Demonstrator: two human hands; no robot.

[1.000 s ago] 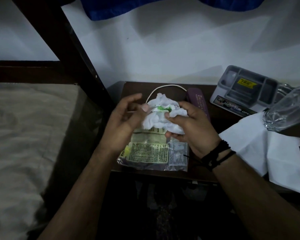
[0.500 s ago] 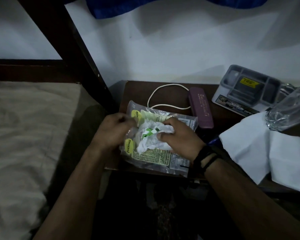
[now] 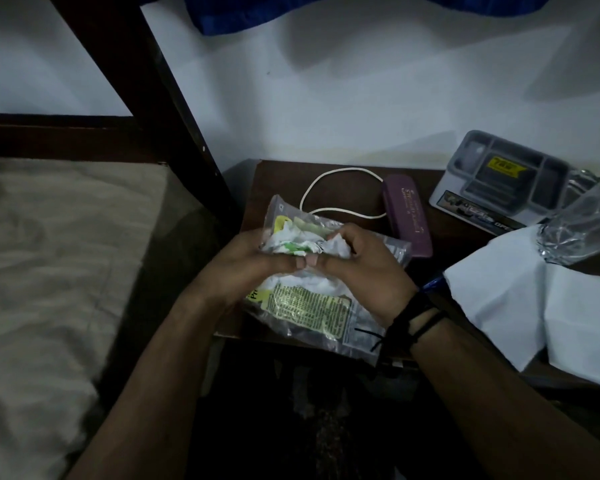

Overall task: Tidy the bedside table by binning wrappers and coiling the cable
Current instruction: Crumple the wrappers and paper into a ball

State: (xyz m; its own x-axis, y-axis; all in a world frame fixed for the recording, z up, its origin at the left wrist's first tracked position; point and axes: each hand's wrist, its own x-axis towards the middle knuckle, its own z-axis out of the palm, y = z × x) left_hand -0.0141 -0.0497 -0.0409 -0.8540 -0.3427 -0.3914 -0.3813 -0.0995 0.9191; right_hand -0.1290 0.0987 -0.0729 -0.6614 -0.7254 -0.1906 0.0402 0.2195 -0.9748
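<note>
Both hands meet over the front-left part of the dark wood table (image 3: 340, 187), thumbs touching in the middle. Left hand (image 3: 238, 268) w/ fingers curled grips the left side of a clear plastic wrapper (image 3: 305, 306) printed w/ a yellow-green label; right hand (image 3: 364, 268) grips the right side, fingers curled over the top & pressing a crumpled white wrapper (image 3: 298, 242) w/ green print against the plastic one. Can't tell if the white wad sits inside the plastic or just on it. The plastic wrapper's lower end hangs past the table's front edge. A black band (image 3: 413, 320) circles the right wrist. Behind the hands a white cable (image 3: 340, 173) lies in a loose loop on the table, uncoiled, its right end running up beside a purple case (image 3: 407, 213). Further right: a grey compartment tray (image 3: 499, 181) w/ a yellow sticker, near the wall; a sheet of white paper (image 3: 551, 303) draped over the table's right side; a clear crinkled plastic item (image 3: 589, 226) resting on the paper's upper edge. A bed (image 3: 49, 271) w/ a pale sheet is at left, w/ a dark wooden post (image 3: 160, 98) rising between bed & table. Blue cloth (image 3: 257, 12) hangs at the top against the white wall.
</note>
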